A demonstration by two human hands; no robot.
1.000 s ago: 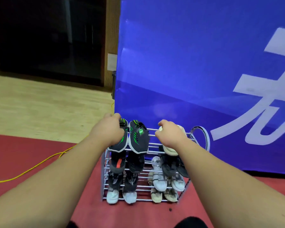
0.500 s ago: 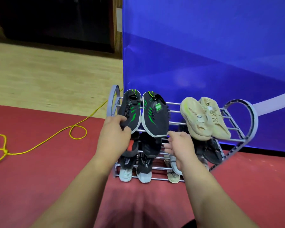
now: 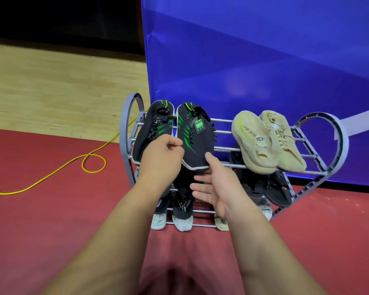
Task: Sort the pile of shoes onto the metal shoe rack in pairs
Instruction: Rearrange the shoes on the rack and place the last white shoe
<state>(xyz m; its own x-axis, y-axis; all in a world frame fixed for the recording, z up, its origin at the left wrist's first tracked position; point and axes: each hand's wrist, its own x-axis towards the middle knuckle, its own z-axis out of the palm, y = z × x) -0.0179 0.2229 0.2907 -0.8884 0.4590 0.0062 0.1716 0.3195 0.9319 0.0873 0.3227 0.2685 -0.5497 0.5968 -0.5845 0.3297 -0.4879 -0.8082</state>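
Half a second on, the left hand (image 3: 162,160) has shifted from its grasp on the toe of the left black-and-green sneaker (image 3: 153,128) to lie over it with fingers curled; whether it still pinches the shoe cannot be told. The right hand (image 3: 219,188) has risen, palm open and fingers spread, its thumb touching the white-rimmed toe of the right black-and-green sneaker (image 3: 194,141). Seen from the head camera, this knit, laced pair lies side by side, toes toward the person, on the top bars at the left end of the metal shoe rack (image 3: 337,133), whose grey end frames are heart-shaped. A pair of beige lace-up sneakers (image 3: 256,143) rests overlapping at the right end of the same tier. Dark shoes (image 3: 277,190) fill the tiers below. A yellow cable (image 3: 51,175) loops across red carpet (image 3: 51,220) beside a glossy blue banner (image 3: 264,60).
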